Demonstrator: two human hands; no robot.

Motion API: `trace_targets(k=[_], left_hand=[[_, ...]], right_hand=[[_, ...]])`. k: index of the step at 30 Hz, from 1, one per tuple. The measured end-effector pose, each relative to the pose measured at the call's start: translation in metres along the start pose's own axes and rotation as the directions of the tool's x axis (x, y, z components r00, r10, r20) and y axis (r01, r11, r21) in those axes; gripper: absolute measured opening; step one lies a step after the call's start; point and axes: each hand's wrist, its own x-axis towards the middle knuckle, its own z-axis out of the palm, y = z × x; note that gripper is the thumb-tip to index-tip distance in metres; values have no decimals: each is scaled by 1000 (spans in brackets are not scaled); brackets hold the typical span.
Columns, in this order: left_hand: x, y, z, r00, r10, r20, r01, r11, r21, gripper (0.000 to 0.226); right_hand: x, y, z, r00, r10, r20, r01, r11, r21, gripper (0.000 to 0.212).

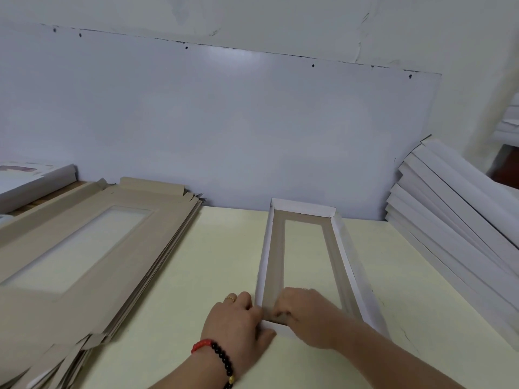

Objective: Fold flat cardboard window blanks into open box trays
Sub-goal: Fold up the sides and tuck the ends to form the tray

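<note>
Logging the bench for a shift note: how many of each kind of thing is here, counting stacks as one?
Folded box tray being worked on: 1
Stack of flat brown window blanks: 1
Stack of finished white trays: 1
Hands, left and right: 2
Total: 5

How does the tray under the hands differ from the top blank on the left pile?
The tray has white walls standing up; the top blank lies flat, flaps unfolded. The tray sits alone on the table, the blank on a pile. Both hands, left hand and right hand, work the tray; none touch the blank. Both have a rectangular window.
</note>
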Motion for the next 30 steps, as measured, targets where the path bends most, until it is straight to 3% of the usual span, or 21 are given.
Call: trace_targets(k=[2, 5, 8, 11, 21, 25, 27, 30], left_hand=[[1, 2, -12, 998, 55, -44, -53, 997, 49, 32], [3, 4, -20, 980, 166, -114, -150, 980, 134, 21], [9, 9, -16, 984, 176, 20, -176, 962, 208, 31], [18, 19, -7, 978, 199, 67, -209, 942, 262, 40], [28, 94, 14, 948, 268, 173, -282, 958, 59, 30], [27, 90, 16, 944, 288, 159, -296, 955, 30, 34], [27, 80, 17, 950, 275, 149, -280, 960, 12, 35], [28, 72, 16, 951, 271, 146, -272, 962, -15, 37]], right_hand=[[-21, 18, 1, 989, 70, -128, -69, 998, 8, 39], [-55, 57, -8, 929, 248, -275, -261, 965, -13, 29], [-89, 90, -22, 828, 509, -235, -521, 854, 13, 23], [-107, 100, -26, 800, 580, -153, -562, 814, 150, 11], [-92, 52, -9, 804, 574, -153, -451, 758, 471, 14], [-89, 42, -12, 877, 480, -32, -419, 795, 439, 28], [-92, 46, -18, 924, 383, 2, -365, 879, 307, 39], [-85, 54, -33, 986, 165, 6, -162, 978, -131, 51]])
